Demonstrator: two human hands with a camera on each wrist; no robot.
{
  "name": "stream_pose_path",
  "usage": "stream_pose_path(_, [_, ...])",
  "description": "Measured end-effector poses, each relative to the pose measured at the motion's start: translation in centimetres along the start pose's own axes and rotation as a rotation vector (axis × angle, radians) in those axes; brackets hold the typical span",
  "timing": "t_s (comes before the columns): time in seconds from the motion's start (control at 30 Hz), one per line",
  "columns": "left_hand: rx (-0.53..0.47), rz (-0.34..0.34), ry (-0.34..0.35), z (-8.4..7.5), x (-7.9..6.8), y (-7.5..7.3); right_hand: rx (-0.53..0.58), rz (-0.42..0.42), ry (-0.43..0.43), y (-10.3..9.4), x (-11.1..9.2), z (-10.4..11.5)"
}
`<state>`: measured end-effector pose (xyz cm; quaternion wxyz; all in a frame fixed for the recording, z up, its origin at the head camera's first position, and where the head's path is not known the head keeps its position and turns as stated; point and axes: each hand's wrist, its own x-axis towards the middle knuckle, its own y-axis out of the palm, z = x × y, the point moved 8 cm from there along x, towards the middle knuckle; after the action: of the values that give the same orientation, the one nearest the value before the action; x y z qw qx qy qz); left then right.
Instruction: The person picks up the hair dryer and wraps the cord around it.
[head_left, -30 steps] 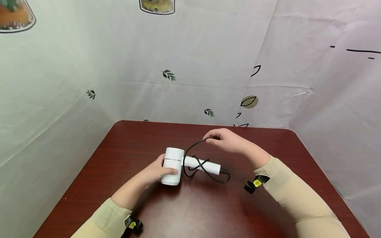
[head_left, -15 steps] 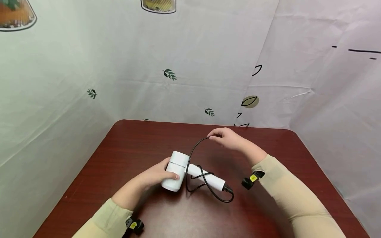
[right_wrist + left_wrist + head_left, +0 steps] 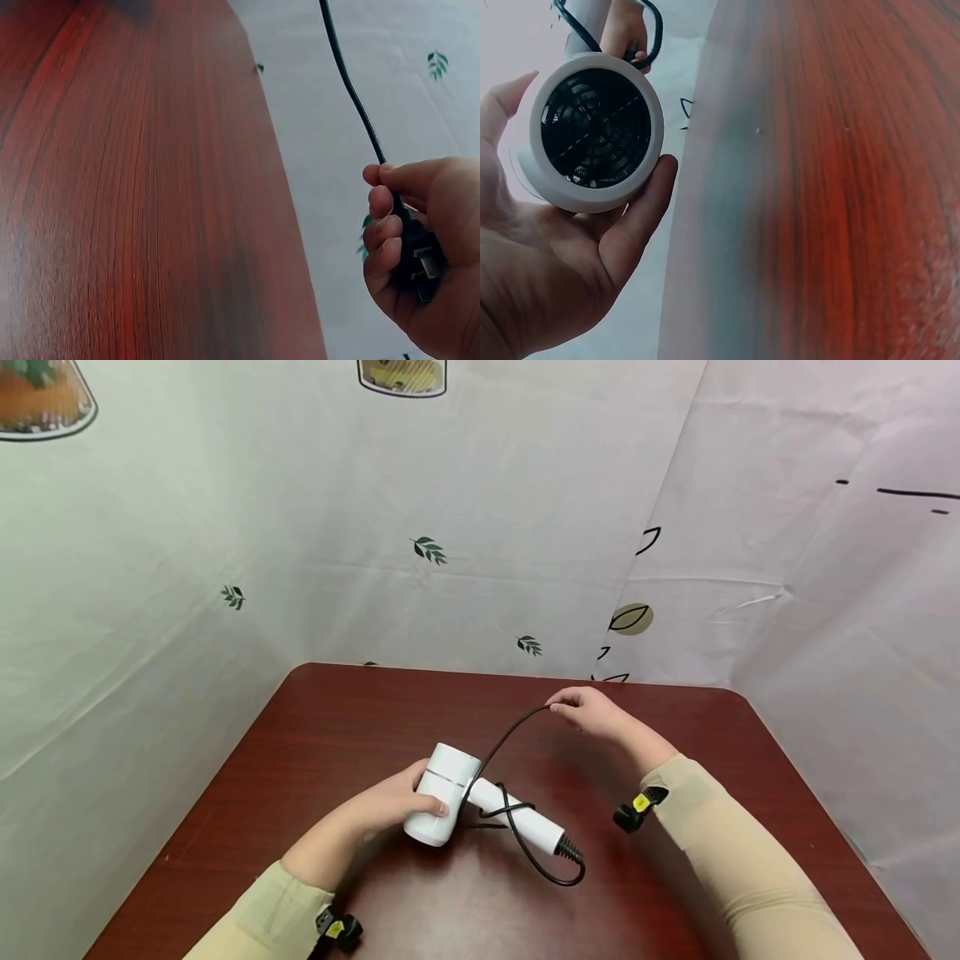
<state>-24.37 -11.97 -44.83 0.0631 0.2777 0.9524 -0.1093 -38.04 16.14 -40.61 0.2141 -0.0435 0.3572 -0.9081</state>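
Note:
My left hand (image 3: 397,797) grips the barrel of a white hair dryer (image 3: 442,797), thumb across its near side. In the left wrist view, the dryer's dark round grille (image 3: 596,127) faces the camera. The handle (image 3: 536,828) slants toward the lower right, with the black cord (image 3: 517,724) looped loosely around it. At the upper right, my right hand (image 3: 596,714) pinches the cord between thumb and finger. Tucked in that hand's palm is the black plug (image 3: 420,266), its metal prongs showing in the right wrist view. Between dryer and right hand the cord arches upward.
A dark red wooden table (image 3: 360,710) lies beneath both hands. Pale printed cloth (image 3: 480,602) hangs behind it and along both sides. Each sleeve carries a small black wrist camera, one on the left (image 3: 339,928) and one on the right (image 3: 640,810).
My right hand has moved to the right, drawing the cord along. The dryer has tilted, its handle end swinging down toward me. My left hand keeps its grip on the barrel.

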Motion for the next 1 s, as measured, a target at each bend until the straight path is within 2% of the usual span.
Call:
stream_pose_path(0.47, [-0.007,0.02,-0.011,0.0,-0.1,0.1,0.006,-0.118,0.067,-2.2,-0.3,-3.0])
stream_pose_path(0.77, [-0.018,0.043,-0.008,-0.2,-0.3,0.3,-0.019,-0.158,0.103,-3.0,-0.4,-4.5])
stream_pose_path(1.0, [-0.026,0.068,0.003,-0.4,-0.3,0.6,-0.057,-0.154,0.134,-3.0,-0.4,-5.9])
